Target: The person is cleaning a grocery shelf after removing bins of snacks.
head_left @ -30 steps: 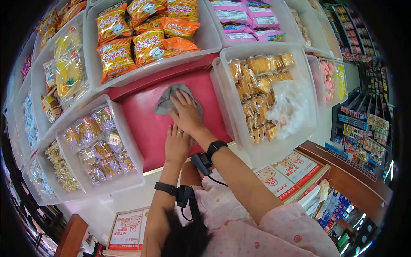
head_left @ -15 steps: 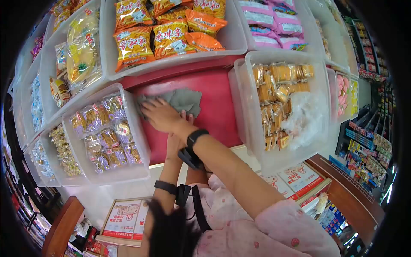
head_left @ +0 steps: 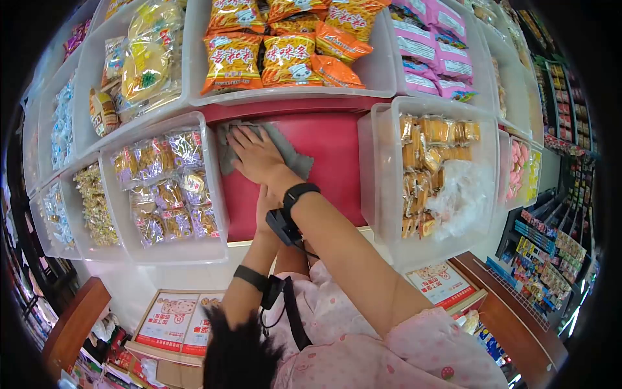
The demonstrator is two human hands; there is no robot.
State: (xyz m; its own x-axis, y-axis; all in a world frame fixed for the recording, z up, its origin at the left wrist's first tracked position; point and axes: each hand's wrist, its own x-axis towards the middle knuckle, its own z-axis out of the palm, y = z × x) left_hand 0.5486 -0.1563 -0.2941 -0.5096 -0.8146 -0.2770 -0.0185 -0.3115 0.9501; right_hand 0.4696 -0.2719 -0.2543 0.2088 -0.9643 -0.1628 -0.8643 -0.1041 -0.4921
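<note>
My right hand [head_left: 254,154] lies flat on a grey cloth [head_left: 293,159], fingers spread, pressing it onto the red shelf surface [head_left: 334,165]. The cloth sits at the back left corner of that surface, against the clear bin of wrapped sweets [head_left: 165,188]. My left hand [head_left: 264,206] rests palm down on the red surface near its front edge, holding nothing. My right wrist, with its black band and device, crosses over the left hand and hides part of it.
Clear plastic bins surround the red gap: orange snack bags [head_left: 278,52] behind, biscuits [head_left: 431,168] to the right, pink packets [head_left: 431,45] at the back right. Cardboard boxes [head_left: 175,324] stand below the shelf. Store shelving [head_left: 551,266] fills the right edge.
My right hand has swept the cloth from the middle of the red surface leftwards into the back left corner. My left hand has stayed in place near the front edge.
</note>
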